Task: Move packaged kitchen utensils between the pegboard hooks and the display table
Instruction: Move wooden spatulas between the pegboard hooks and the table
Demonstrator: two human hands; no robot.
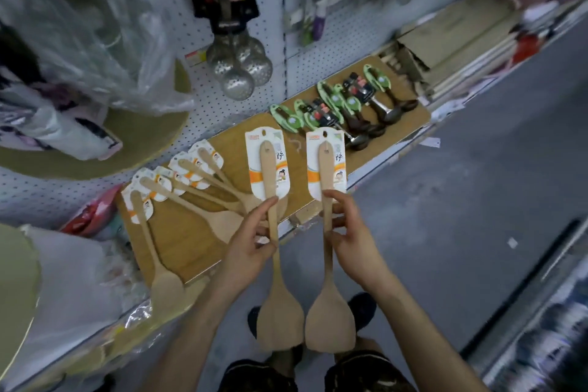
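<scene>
While left hand [251, 242] and right hand [350, 232] each grip a spatula [276, 296], the display table [178, 239] (pegboard [222, 111] behind) bears spare spatulas [191, 197] at nine o'clock.

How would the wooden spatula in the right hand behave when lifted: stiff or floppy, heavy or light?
Probably stiff: the wooden spatula hangs straight though the right hand grips only its handle. Likely light, since a loose pinch carries it. Its thin card label could bend.

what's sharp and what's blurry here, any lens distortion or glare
Head view: the centre is fairly sharp, left hand on the left spatula, right hand on the right spatula; the edges smear, worst at the right shelving; the wide lens bows the display table and pegboard; soft light, sheen on the plastic bags.
</scene>
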